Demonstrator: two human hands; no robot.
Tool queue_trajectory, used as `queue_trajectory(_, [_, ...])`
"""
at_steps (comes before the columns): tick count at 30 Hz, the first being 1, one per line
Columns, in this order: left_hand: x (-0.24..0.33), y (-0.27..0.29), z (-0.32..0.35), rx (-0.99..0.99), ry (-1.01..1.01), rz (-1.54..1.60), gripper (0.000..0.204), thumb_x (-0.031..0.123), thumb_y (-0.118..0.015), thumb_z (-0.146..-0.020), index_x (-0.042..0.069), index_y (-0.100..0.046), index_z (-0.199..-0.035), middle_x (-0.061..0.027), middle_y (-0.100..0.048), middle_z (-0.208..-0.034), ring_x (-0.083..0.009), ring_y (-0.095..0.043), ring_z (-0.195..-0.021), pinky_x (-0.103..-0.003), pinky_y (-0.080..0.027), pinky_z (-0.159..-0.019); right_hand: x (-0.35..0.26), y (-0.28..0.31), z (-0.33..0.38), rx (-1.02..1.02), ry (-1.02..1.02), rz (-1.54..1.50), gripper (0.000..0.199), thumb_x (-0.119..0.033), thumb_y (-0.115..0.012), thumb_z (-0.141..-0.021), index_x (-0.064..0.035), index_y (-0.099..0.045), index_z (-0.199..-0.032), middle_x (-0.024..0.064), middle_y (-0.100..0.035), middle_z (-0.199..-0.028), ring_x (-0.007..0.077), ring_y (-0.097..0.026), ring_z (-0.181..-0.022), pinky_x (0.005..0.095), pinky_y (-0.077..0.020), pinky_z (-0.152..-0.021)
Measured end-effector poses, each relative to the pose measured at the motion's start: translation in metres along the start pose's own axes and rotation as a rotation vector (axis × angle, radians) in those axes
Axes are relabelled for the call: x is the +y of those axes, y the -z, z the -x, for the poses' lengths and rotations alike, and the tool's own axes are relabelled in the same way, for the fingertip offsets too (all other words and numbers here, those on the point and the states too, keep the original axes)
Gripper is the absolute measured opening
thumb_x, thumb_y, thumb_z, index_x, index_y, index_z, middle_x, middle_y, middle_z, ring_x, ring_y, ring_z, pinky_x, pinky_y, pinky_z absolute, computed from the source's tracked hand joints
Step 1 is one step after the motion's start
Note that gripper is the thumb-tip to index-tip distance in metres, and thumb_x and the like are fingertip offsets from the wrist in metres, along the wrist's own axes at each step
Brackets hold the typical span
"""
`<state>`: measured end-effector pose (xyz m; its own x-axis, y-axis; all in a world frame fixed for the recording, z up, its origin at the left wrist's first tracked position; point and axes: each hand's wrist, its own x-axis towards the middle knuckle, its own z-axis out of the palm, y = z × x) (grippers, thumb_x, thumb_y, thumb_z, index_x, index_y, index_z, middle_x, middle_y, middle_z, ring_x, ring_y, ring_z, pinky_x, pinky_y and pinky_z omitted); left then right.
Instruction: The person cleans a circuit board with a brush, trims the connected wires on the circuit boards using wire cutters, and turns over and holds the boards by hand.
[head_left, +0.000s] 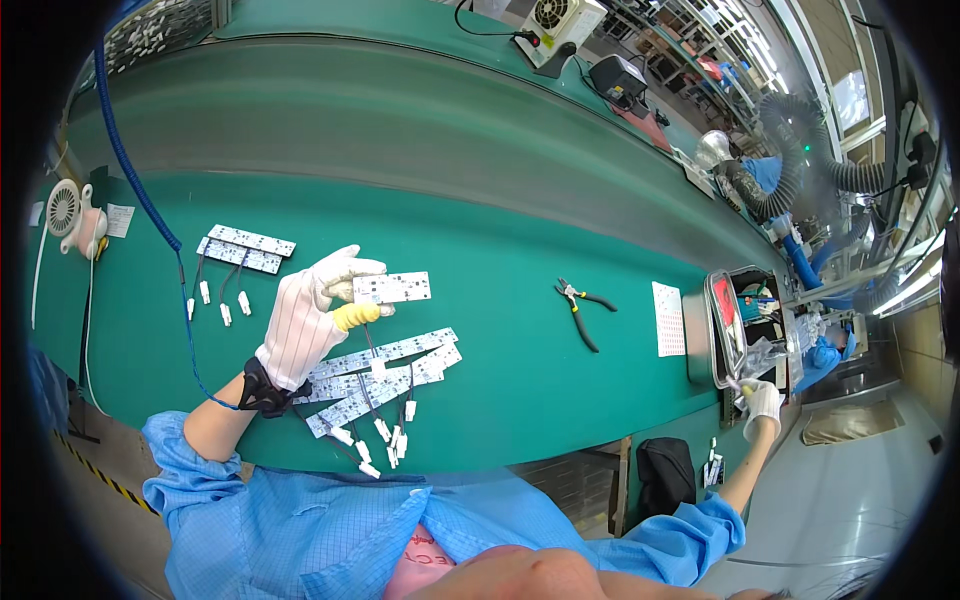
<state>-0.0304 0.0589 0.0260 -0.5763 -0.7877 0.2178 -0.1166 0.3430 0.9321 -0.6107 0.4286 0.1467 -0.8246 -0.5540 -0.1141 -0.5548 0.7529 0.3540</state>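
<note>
My left hand [305, 315], in a striped white glove with a yellow finger cover, grips a small white circuit board [398, 288] by its left end. A dark wire with a white connector hangs below that board. Under and beside this hand, several long white circuit boards [400, 378] lie fanned out, their wires and white connectors pointing toward me. Far to the right, my gloved right hand [763, 408] is at the near corner of a metal tray [697, 340]. Its fingers look pinched together, beside clear plastic; what they hold is too small to make out.
Two more circuit boards [245, 250] with wires lie at the left. Pliers [580, 312] and a printed sheet [668, 318] rest on the green mat. A small fan [66, 208] stands at far left, near a blue coiled cord [135, 170] on my left wristband. A person sits beyond the tray.
</note>
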Motion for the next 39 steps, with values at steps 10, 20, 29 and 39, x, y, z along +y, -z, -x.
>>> queue_trajectory(10, [-0.001, 0.001, -0.003, 0.028, -0.1, -0.097, 0.048, 0.031, -0.072, -0.082, -0.002, -0.062, -0.115, -0.0074, -0.073, -0.085, -0.0131, -0.064, -0.102, -0.028, -0.044, -0.097, 0.02, 0.004, 0.005, 0.045, -0.055, -0.128, 0.03, -0.013, -0.054, -0.091, -0.0101, -0.064, -0.119, 0.01, -0.069, -0.099, 0.0233, -0.063, -0.079, 0.0328, -0.0484, -0.073])
queue_trajectory(20, [0.012, 0.0, -0.042, 0.068, -0.061, -0.246, 0.037, 0.016, -0.068, -0.084, -0.001, -0.059, -0.115, -0.0103, -0.072, -0.096, -0.0129, -0.068, -0.093, -0.024, -0.052, -0.078, -0.107, 0.084, -0.006, 0.445, 0.46, -0.689, 0.036, -0.005, -0.051, -0.093, -0.0036, -0.057, -0.128, 0.009, -0.065, -0.118, 0.0124, -0.059, -0.101, 0.0251, -0.0447, -0.088])
queue_trajectory(29, [-0.034, -0.039, -0.133, 0.028, 0.292, -0.231, 0.029, 0.009, -0.063, -0.085, -0.005, -0.057, -0.11, -0.0097, -0.069, -0.071, -0.0133, -0.063, -0.05, -0.025, -0.052, -0.054, -0.384, 0.086, -0.04, 0.063, 0.802, -1.116, 0.026, -0.012, -0.059, -0.091, -0.0117, -0.069, -0.115, 0.0004, -0.068, -0.088, 0.0057, -0.056, -0.07, 0.0222, -0.0472, -0.065])
queue_trajectory(39, [-0.04, -0.039, -0.134, -0.001, 0.28, -0.416, 0.031, 0.011, -0.062, -0.083, -0.007, -0.057, -0.107, -0.0109, -0.066, -0.06, -0.0148, -0.065, -0.048, -0.026, -0.052, -0.049, -0.476, 0.044, -0.084, 0.054, 1.121, -0.893, 0.026, -0.026, -0.057, -0.091, -0.0182, -0.07, -0.112, 0.0064, -0.067, -0.078, 0.019, -0.062, -0.068, 0.0301, -0.0479, -0.066])
